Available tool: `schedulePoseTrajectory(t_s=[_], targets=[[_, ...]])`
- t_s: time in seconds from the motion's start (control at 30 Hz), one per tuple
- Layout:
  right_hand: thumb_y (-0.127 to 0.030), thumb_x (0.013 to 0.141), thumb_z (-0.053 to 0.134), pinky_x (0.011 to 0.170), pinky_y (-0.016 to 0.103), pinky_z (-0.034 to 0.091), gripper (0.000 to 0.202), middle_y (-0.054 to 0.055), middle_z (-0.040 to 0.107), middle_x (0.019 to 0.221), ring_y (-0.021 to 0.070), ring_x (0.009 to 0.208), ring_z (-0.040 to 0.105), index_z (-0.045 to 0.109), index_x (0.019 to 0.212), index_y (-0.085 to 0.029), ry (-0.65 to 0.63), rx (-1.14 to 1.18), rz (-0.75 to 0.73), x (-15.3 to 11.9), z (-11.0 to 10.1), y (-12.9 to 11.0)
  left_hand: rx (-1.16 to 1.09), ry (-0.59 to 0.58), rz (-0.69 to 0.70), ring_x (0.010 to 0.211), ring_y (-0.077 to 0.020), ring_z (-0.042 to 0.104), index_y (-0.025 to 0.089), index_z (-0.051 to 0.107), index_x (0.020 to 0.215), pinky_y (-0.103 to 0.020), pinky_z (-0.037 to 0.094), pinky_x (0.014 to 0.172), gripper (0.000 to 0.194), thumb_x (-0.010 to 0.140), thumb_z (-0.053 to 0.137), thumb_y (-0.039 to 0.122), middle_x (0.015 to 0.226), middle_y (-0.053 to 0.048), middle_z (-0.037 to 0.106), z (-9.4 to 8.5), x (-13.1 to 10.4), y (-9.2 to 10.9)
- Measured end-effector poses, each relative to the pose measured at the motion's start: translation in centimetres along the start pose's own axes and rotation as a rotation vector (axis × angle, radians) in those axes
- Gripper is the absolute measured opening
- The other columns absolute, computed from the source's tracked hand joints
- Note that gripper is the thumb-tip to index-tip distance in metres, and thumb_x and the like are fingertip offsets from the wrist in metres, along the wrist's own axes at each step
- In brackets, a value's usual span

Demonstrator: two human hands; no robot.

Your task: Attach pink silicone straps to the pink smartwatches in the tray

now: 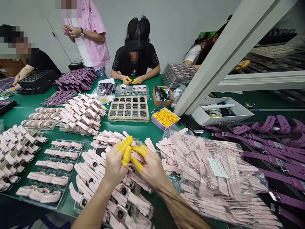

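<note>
My left hand [116,162] and my right hand [150,163] meet over the middle of the table, with yellow finger cots on the fingers. Both are closed in a pinch, fingertips almost touching. Whatever lies between them is hidden by the fingers. Below and around them lie pale pink watches [124,190] with their straps, sensor backs facing up, in clear trays. Close to my right hand is a heap of pale pink watch straps [190,159], partly in a clear plastic bag with a white label [218,167].
Left of my hands is a clear tray [69,178] of pink-strapped watches, beside further stacks [83,111]. Ahead stand a tray of dark watch faces [128,109] and a box of yellow finger cots [165,118]. Purple straps [274,152] lie right, near a slanted post [214,60]. Several people work opposite.
</note>
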State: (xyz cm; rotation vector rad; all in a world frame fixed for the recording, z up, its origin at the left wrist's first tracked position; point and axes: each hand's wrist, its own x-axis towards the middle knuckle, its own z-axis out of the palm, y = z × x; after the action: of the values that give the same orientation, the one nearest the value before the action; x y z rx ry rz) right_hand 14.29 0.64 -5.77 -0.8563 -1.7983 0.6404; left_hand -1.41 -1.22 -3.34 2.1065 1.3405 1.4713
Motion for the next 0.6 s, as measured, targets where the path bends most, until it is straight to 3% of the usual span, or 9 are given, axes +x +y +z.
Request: schedulePoseTrajectory(t_s=[0.2, 0.33, 0.47, 0.53, 0.6], targets=[[-0.029, 0.099, 0.064, 0.080, 0.038, 0.064, 0.024, 0.010, 0.076, 0.103, 0.0265, 0.096, 0.075, 0.072, 0.121, -0.022, -0.131, -0.044, 0.080, -0.1, -0.4, -0.8, -0.087, 0.135, -0.063, 0.116, -0.0228, 0.070, 0.023, 0.071, 0.131, -0.038, 0.057, 0.099, 0.036, 0.103, 0.050, 0.013, 0.122, -0.010, 0.077, 0.2, -0.3, -0.1], [-0.026, 0.098, 0.064, 0.081, 0.040, 0.063, 0.025, 0.010, 0.076, 0.104, 0.0278, 0.095, 0.076, 0.072, 0.121, -0.022, -0.199, -0.099, 0.146, 0.0, -0.8, -1.0, -0.106, 0.128, -0.068, 0.107, -0.0233, 0.071, 0.022, 0.072, 0.129, -0.039, 0.057, 0.093, 0.033, 0.104, 0.051, 0.019, 0.120, -0.011, 0.076, 0.4, -0.2, -0.1], [-0.023, 0.095, 0.066, 0.079, 0.040, 0.063, 0.024, 0.009, 0.077, 0.103, 0.0289, 0.093, 0.076, 0.072, 0.119, -0.022, -0.267, -0.172, 0.213, 0.3, -1.2, -1.1, -0.155, 0.114, -0.175, 0.107, -0.0227, 0.070, 0.022, 0.075, 0.123, -0.037, 0.056, 0.096, 0.030, 0.105, 0.051, 0.023, 0.115, -0.010, 0.077, 0.7, -0.1, 0.0], [-0.021, 0.094, 0.066, 0.078, 0.039, 0.062, 0.024, 0.009, 0.077, 0.103, 0.0287, 0.093, 0.076, 0.072, 0.118, -0.022, -0.289, -0.192, 0.237, 0.4, -1.4, -1.2, -0.183, 0.116, -0.215, 0.099, -0.0211, 0.072, 0.022, 0.078, 0.118, -0.036, 0.056, 0.096, 0.029, 0.105, 0.052, 0.027, 0.109, -0.009, 0.079, 0.8, 0.0, 0.1], [-0.022, 0.095, 0.066, 0.078, 0.038, 0.062, 0.024, 0.009, 0.076, 0.103, 0.0279, 0.093, 0.076, 0.071, 0.118, -0.022, -0.291, -0.181, 0.240, 0.4, -1.6, -1.2, -0.204, 0.128, -0.262, 0.080, -0.0172, 0.072, 0.021, 0.080, 0.113, -0.032, 0.059, 0.084, 0.028, 0.105, 0.054, 0.031, 0.102, -0.008, 0.079, 0.9, -0.1, 0.1]])
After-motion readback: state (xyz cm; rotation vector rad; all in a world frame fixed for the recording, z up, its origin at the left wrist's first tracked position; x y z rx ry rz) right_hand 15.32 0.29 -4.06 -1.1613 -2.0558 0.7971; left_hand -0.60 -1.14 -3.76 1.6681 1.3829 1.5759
